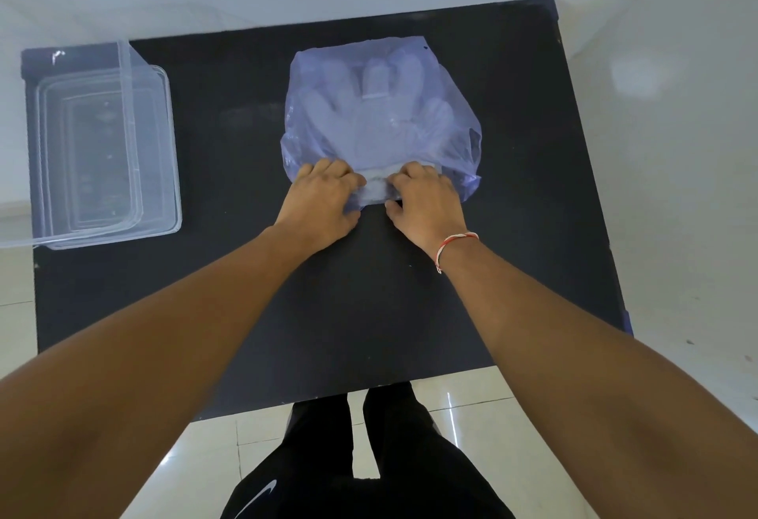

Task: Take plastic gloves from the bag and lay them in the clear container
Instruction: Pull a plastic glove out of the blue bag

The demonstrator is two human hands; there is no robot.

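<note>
A translucent blue plastic bag point(459, 137) lies flat in the middle of the black table. Pale plastic gloves point(377, 108) show through it, fingers pointing away from me. My left hand point(320, 202) and my right hand point(422, 202) both pinch the bag's near edge, a hand's width apart, with a white strip of the bag's mouth between them. The clear container point(164, 141) stands at the table's left edge, rectangular and holding nothing, apart from both hands.
The container's clear lid point(123, 79) stands up from its far left side, hanging past the table edge. The black table point(369, 313) has bare surface in front of the bag and to its right. White tiled floor surrounds the table.
</note>
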